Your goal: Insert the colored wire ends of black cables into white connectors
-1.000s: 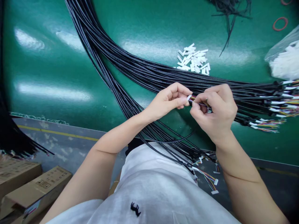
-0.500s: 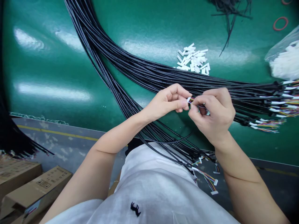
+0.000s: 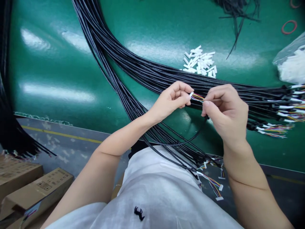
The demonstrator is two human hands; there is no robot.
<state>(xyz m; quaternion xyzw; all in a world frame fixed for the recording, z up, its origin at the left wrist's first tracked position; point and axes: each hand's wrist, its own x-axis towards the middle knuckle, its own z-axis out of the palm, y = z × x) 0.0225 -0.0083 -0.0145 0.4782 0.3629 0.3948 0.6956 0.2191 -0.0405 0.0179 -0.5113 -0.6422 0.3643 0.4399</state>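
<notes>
Between finger and thumb my left hand [image 3: 175,99] pinches a small white connector [image 3: 191,94]. Thin coloured wires [image 3: 198,97] run from it to my right hand [image 3: 226,111], whose thumb and fingers are closed on them. Below the right hand, the black cable [image 3: 201,129] of these wires curves down and left. Under and behind both hands lies a thick bundle of black cables [image 3: 152,74]. A second group of cables [image 3: 133,109] passes beneath my left forearm to the table's front edge, with white connectors [image 3: 219,198] on some of its wire ends.
Loose white connectors [image 3: 200,62] lie in a pile behind the bundle. A clear bag [image 3: 292,65] of white pieces is at the right, near a red ring [image 3: 289,27]. Black strips [image 3: 235,12] lie at the back. Cardboard boxes [image 3: 38,194] stand on the floor at lower left.
My right hand has moved right, away from the left, and a longer stretch of coloured wires shows between them. The left hand keeps its pinch on the connector.
</notes>
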